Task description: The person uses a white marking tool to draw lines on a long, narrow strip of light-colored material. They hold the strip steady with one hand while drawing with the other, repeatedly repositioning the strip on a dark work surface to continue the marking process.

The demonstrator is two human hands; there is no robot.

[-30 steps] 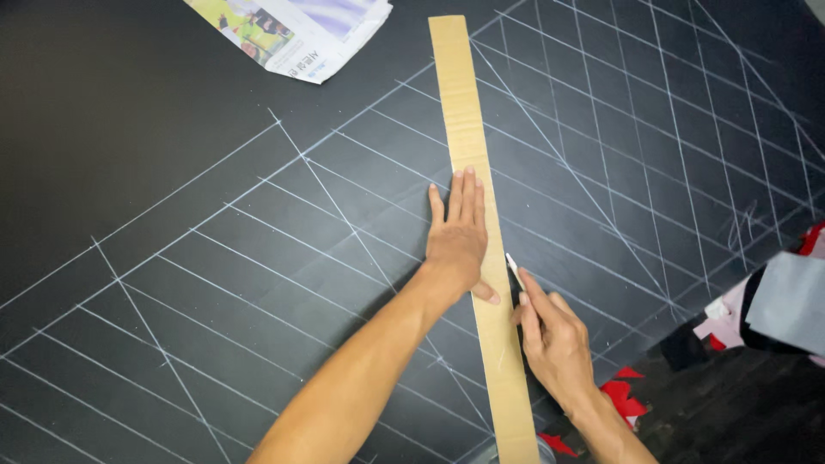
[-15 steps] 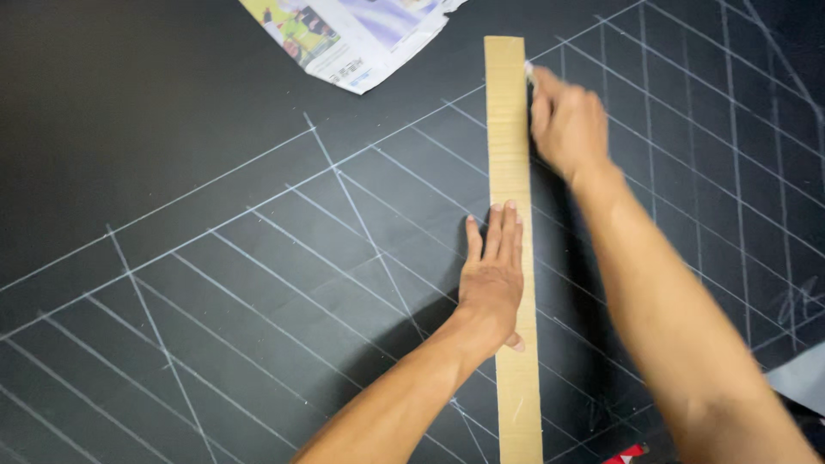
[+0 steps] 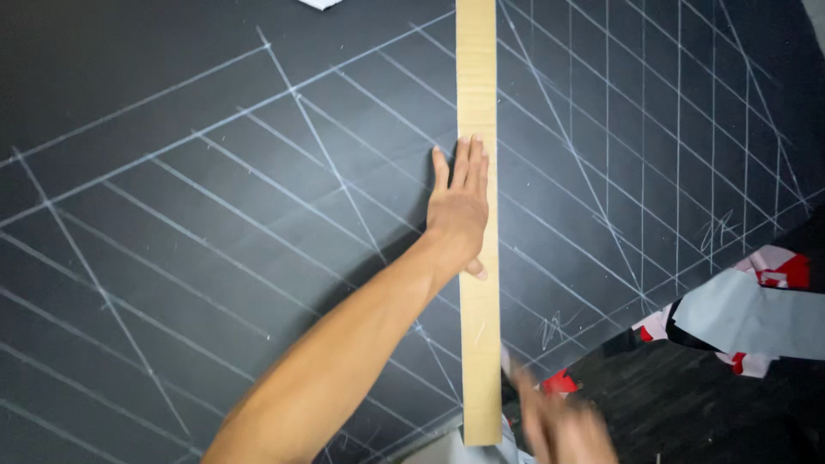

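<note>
Cardboard strip [image 3: 478,172]: long, narrow, tan, lying flat on dark fabric. It runs nearly straight up and down the frame, just right of centre, from the top edge to a squared end near the bottom edge.

Left hand [image 3: 460,210]: at the middle of the frame, palm down, fingers [image 3: 461,163] straight and close together, pointing toward the top. It lies flat across the left edge of the strip, pressing on it rather than gripping; the thumb crosses the strip lower down. The bare forearm reaches in from the lower left.

Right hand [image 3: 563,430]: bottom of the frame, just right of the strip's lower end, heavily blurred. Whether it is closed on anything cannot be told; a small pale object [image 3: 507,363] shows at its upper tip, too smeared to identify.

Dark fabric [image 3: 172,215]: black sheet filling most of the frame, marked with white chalk lines [image 3: 301,137]. These are parallel diagonals on the left and a denser crossing grid in the upper right.

Fabric scraps [image 3: 748,309]: grey, red, white and black pieces heaped at the right edge, below centre, well apart from the strip. A small red scrap [image 3: 559,382] lies near the right hand.

Paper corner [image 3: 320,3]: white sliver at the top edge, left of the strip.
</note>
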